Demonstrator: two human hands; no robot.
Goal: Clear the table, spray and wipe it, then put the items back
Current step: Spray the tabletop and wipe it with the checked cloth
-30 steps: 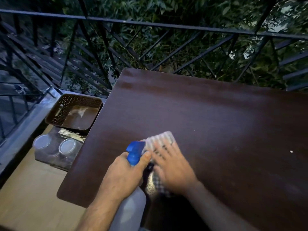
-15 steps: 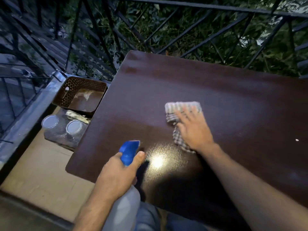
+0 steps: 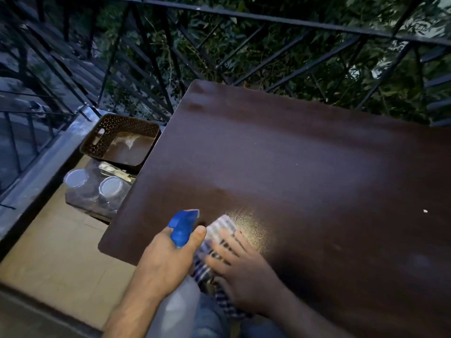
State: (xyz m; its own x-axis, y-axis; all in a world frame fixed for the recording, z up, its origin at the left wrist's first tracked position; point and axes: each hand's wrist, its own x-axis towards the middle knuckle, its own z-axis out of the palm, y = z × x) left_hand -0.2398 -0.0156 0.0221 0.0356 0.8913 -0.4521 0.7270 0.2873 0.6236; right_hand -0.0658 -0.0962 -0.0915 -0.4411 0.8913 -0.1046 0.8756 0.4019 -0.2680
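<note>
Left hand (image 3: 166, 262) grips spray bottle (image 3: 183, 226); right hand (image 3: 244, 269) presses checked cloth (image 3: 219, 229) on table (image 3: 305, 167).

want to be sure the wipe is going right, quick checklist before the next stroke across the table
1. Cloth flat under the right hand: ok, straight fingers press it down.
2. Spray bottle out of the cloth's way: ok, the left hand grips it at the near edge.
3. Spray to wipe: ok, a mist patch lies just beyond the cloth.
4. Table cleared: not ok, a small white speck remains at right.
5. Items set aside: ok, basket and jars on the floor at left.
6. Far half already wiped: cannot tell.
</note>
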